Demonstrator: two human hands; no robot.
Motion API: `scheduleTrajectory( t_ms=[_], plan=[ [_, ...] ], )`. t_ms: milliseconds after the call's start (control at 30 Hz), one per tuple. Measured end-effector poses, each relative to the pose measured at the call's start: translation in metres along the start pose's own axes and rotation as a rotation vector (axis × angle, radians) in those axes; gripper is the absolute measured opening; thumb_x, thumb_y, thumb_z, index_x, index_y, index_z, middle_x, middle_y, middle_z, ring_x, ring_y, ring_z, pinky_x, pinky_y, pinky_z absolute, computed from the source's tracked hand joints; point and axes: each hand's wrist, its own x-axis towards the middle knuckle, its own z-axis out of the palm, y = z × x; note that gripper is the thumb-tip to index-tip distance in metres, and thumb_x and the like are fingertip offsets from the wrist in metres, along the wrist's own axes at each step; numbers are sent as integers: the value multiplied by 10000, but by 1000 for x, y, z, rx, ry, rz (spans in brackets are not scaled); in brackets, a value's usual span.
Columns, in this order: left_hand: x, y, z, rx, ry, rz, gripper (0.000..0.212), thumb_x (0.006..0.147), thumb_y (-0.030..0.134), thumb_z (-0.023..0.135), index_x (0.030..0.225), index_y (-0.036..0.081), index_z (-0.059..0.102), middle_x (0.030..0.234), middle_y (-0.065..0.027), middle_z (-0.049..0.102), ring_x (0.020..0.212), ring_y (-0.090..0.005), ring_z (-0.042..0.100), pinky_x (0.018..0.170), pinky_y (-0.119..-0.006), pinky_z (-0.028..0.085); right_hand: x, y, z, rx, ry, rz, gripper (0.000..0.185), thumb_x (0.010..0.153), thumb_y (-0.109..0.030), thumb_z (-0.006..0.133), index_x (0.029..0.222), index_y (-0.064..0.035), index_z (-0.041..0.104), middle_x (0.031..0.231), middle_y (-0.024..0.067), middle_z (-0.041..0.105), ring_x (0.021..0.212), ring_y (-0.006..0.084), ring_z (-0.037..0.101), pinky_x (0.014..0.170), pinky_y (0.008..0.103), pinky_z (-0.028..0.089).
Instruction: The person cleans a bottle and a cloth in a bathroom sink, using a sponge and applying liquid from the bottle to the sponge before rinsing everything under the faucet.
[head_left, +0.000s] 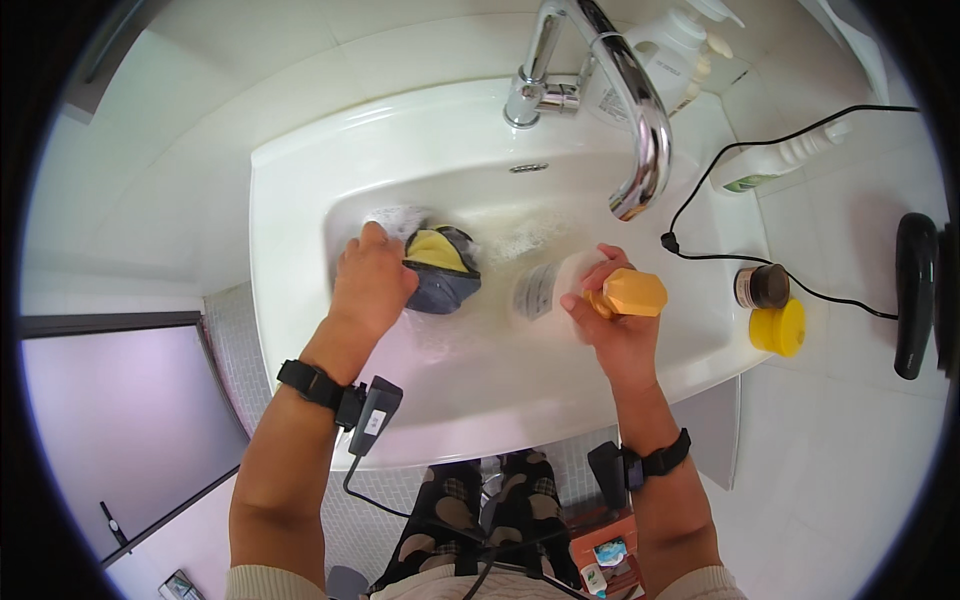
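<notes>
My left hand (373, 277) is at the left side of the sink basin, its thumb against the edge of a wet grey-and-yellow fabric item (442, 274) with dark piping. Its fingertips are partly hidden, but it appears to grip that edge. The fabric sits in shallow, cloudy, sudsy water. In my right hand (619, 322) is a translucent plastic bottle (540, 289) with a faceted orange cap (636, 292). The fingers wrap its neck. The bottle lies tilted, its base towards the fabric and its cap to the right. Printed writing covers part of its side.
A chrome faucet (649, 150) arches over the white sink (300, 172). Pump bottles (667, 60) stand behind it. On the right are a white bottle (772, 161), a brown jar (763, 286), a yellow tub (776, 328) and a black corded device (915, 296). Its cord crosses the rim.
</notes>
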Motion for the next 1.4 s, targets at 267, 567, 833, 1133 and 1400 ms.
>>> scheduleTrajectory(
  t_ms=[267, 567, 833, 1133, 1400],
  plan=[
    [-13, 39, 18, -940, -161, -248, 214, 866, 155, 525, 1003, 5, 594, 791, -122, 618, 732, -194, 586, 661, -320, 471, 29, 13, -16, 23, 229, 157, 195, 780, 4, 653, 961, -34, 590, 915, 1, 584, 830, 98, 545, 779, 231, 447],
    [-6, 147, 35, -1074, 88, 56, 411, 697, 133, 789, 1036, 27, 581, 921, -114, 609, 856, -242, 616, 790, -329, 491, 38, 26, -30, -193, 221, 161, 124, 755, -23, 561, 829, -48, 657, 1103, 83, 612, 985, 166, 548, 856, 275, 410],
    [1, 117, 55, -1007, 15, -9, 226, 710, 36, 710, 925, 9, 645, 883, -134, 624, 846, -275, 616, 749, -326, 491, 36, 27, -17, -342, 155, 87, 106, 823, -70, 547, 816, -36, 647, 1135, 99, 596, 1095, 180, 522, 951, 303, 363],
    [-11, 140, 13, -1151, 165, 173, 154, 728, 43, 720, 846, -11, 637, 807, -138, 596, 755, -279, 604, 678, -330, 479, 48, 20, -12, -288, 133, 285, 96, 812, -58, 542, 801, -43, 636, 1149, 66, 554, 1064, 165, 501, 949, 301, 358],
    [-16, 138, 20, -1142, 205, 166, 171, 706, 26, 731, 858, 6, 654, 853, -115, 595, 768, -266, 600, 676, -315, 482, 30, 11, -4, -290, 201, 140, 78, 843, -70, 547, 844, -19, 606, 971, 70, 587, 961, 216, 560, 854, 320, 434]
  ],
)
